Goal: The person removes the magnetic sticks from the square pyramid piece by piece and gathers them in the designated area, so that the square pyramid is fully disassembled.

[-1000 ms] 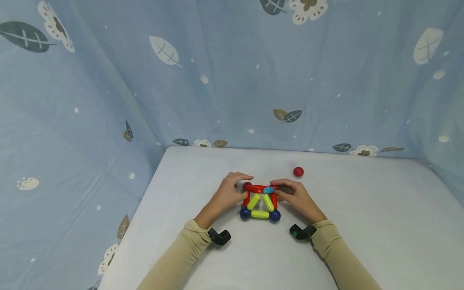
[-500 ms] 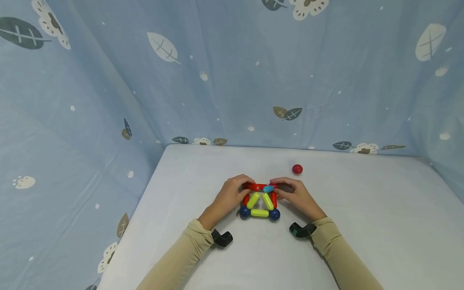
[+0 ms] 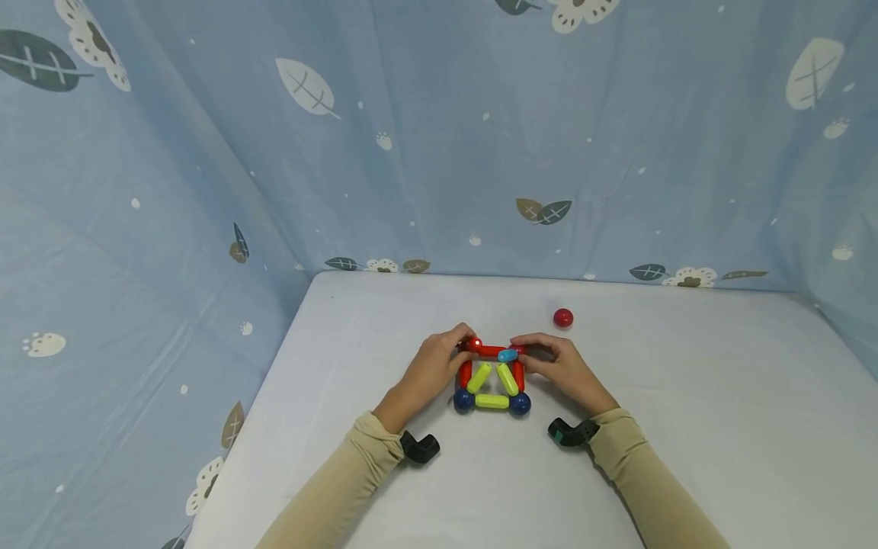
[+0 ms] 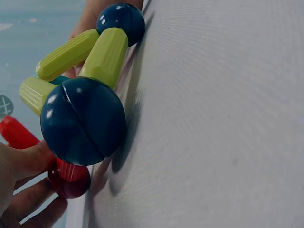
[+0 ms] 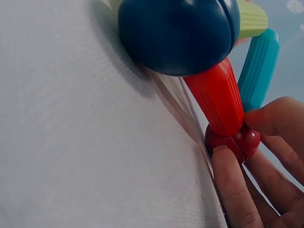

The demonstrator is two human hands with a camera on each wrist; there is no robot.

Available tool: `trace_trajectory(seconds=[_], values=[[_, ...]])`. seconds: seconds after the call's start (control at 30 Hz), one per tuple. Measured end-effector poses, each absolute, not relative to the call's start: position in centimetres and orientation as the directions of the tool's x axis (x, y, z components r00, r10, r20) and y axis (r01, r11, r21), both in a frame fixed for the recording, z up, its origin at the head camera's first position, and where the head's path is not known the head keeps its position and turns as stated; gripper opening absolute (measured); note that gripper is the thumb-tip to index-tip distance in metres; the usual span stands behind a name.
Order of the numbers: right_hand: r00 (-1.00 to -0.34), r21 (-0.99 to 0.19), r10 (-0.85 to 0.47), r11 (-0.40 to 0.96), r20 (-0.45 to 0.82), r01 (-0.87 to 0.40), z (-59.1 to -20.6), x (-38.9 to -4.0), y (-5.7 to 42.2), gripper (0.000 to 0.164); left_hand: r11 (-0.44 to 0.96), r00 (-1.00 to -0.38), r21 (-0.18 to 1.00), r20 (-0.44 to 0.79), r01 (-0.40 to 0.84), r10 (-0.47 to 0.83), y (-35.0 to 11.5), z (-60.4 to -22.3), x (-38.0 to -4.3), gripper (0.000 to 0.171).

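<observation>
A square frame of magnetic rods and balls lies between the hands, with navy balls at its near corners and a yellow-green rod joining them. Two more yellow-green rods slant up from those balls. My left hand pinches a raised red rod at the far left corner, just above a dark red ball. At the far right corner, my right hand holds another dark red ball between thumb and fingers. From that ball a light blue rod leans up and inward.
A loose red ball lies behind the frame, right of centre. The white table ends at a blue patterned curtain at the back and left. Each wrist wears a black camera mount.
My left thumb and fingers have closed on the red rod at the far left corner. That rod now points up toward the head camera instead of slanting right. My right hand stays nearly still.
</observation>
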State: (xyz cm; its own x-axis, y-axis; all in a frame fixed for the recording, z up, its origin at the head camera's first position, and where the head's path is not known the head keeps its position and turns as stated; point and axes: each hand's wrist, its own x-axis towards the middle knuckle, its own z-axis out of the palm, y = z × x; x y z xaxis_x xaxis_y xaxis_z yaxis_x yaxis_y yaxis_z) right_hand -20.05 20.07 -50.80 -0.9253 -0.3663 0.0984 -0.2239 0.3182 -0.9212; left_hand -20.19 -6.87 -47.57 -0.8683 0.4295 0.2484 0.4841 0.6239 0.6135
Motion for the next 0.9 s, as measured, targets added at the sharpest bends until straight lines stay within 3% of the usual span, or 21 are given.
trace_trajectory(seconds=[0.4,0.9], values=[[-0.926,-0.919,-0.365,0.327,0.094,-0.222,-50.7,-19.9,20.3,0.031,0.583,-0.904,0.701,0.228,0.411,0.363,-8.0,-45.7,-20.3,0.02],[-0.931,-0.903,-0.356,0.369,0.081,-0.219,-50.7,-19.8,19.9,0.032,0.716,-0.961,0.647,0.107,0.263,0.256,-18.5,-46.9,-20.9,0.025]])
